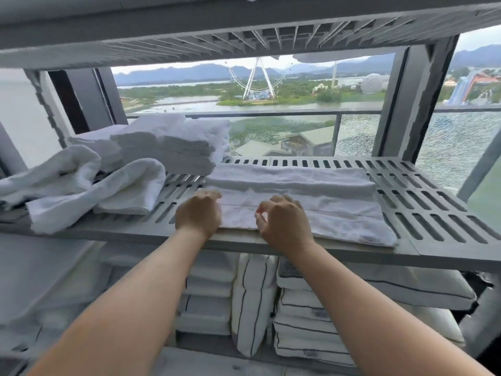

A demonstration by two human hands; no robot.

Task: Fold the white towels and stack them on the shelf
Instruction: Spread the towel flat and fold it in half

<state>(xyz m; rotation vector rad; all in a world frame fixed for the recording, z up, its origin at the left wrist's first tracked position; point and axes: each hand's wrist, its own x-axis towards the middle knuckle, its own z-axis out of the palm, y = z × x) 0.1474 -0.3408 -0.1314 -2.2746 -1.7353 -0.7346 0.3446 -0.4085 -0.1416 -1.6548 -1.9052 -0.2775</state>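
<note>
A grey slotted shelf [423, 191] bears a long folded white towel [311, 202]. A folded towel stack [173, 147] lies far left, crumpled towels [81, 185] near left.

One view only, from a wide-angle camera on the person's head. It stands close before the slotted shelf [433, 202], about level with its front edge, facing forward and slightly down, looking past its back edge to the window [298, 109] behind.

- No text, brand or number can be read anywhere.
- A small tag [370, 239] on the near right corner of the folded towel [325, 210] is too blurred to read.
- The tags on the pillows [306, 324] under the shelf [433, 210] are also unreadable.
</note>
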